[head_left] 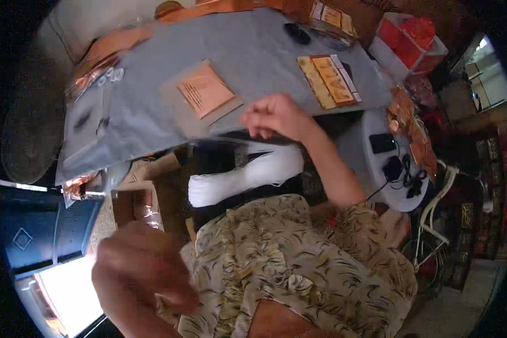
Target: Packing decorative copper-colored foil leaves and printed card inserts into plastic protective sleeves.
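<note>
My right hand point(276, 117) is raised over the near edge of the grey-covered table, its fingers curled together. Whatever they hold, if anything, is too small to make out. Close to my body at the lower left, my left hand point(143, 267) is smeared by motion and its fingers do not show clearly. Across my lap lies a thick bundle of white thread point(248, 179), between the two hands. Nearest the right hand on the table is a peach-coloured printed packet point(207, 90) on a clear sleeve.
A yellow and orange packet point(329, 81) lies farther right on the table point(242, 48). Beyond it are a black object point(297, 32) and stacked packets point(332, 19). A white box point(388, 48) holds red material. On a pale stool point(377, 174) at the right rest a phone point(382, 143) and black cables point(408, 177).
</note>
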{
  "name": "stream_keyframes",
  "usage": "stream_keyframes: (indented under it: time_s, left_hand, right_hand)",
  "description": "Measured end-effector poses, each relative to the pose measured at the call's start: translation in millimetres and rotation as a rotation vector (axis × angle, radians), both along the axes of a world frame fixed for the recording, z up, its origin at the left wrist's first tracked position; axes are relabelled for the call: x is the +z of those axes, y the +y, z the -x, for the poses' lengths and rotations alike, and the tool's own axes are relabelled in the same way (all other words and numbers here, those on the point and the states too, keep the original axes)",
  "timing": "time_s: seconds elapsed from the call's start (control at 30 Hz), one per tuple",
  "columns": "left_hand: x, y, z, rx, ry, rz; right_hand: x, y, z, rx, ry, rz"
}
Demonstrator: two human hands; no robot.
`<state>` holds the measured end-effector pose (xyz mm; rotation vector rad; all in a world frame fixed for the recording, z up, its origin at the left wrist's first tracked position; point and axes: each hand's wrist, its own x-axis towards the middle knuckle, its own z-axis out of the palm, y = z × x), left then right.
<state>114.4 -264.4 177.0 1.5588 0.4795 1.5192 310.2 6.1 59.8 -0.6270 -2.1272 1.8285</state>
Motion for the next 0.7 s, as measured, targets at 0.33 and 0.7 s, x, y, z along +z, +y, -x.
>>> stream_keyframes:
  time_s: [0.33, 0.7]
  left_hand:
    - [46, 23, -55, 0.138, -0.188, 0.0]
    - [-21, 116, -10, 0.209, 0.378, 0.068]
  right_hand:
    - [-37, -23, 1, 0.101, -0.056, 0.227]
    - [-15, 8, -11, 0.146, 0.11, 0.354]
